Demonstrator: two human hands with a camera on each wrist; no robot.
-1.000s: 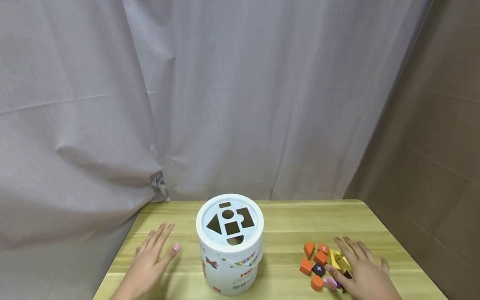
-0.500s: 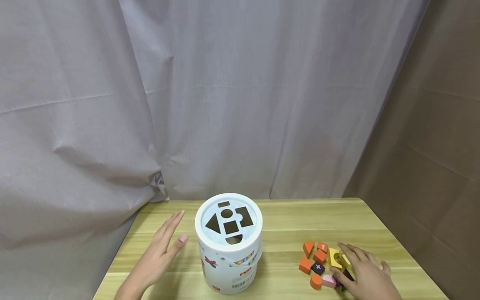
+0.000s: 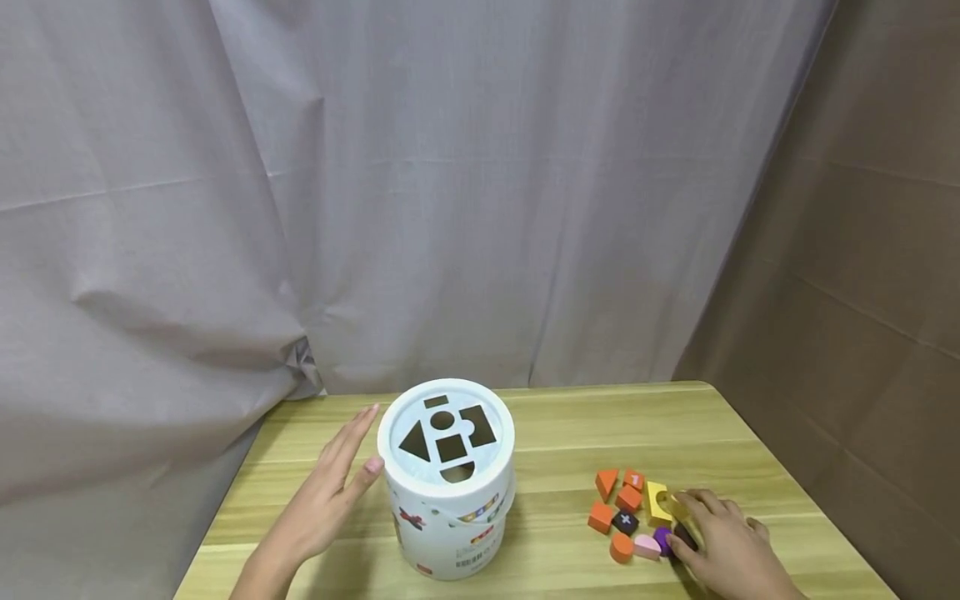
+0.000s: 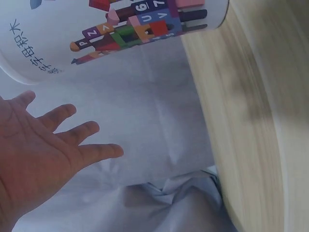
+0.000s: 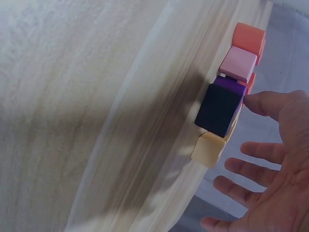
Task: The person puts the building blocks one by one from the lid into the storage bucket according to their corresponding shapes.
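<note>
Beside the left wall of a white lidded bucket [image 3: 450,537] is my left hand [image 3: 318,504], fingers stretched out and thumb close to the rim; it grips nothing. In the left wrist view that hand [image 4: 38,150] is spread below the printed bucket [image 4: 53,38]. On the right, my right hand [image 3: 731,542] hovers over a pile of toy blocks, its thumb by a black block [image 3: 686,535] and its fingers at a small yellow block [image 3: 677,507]. The right wrist view has the black block [image 5: 217,108] next to a purple one [image 5: 231,84], thumb and fingers apart.
The bucket's lid [image 3: 420,479] has several shaped holes. Around the right hand lie a notched yellow block [image 3: 656,507], a pink half-round [image 3: 647,547], an orange cylinder [image 3: 622,548] and an orange triangle [image 3: 607,482]. Grey curtain [image 3: 450,208] hangs behind the wooden table [image 3: 570,433].
My left hand has moved right and up to the bucket's side. The right hand has dipped toward the black and yellow blocks, fingers bending more. The head view has shifted slightly.
</note>
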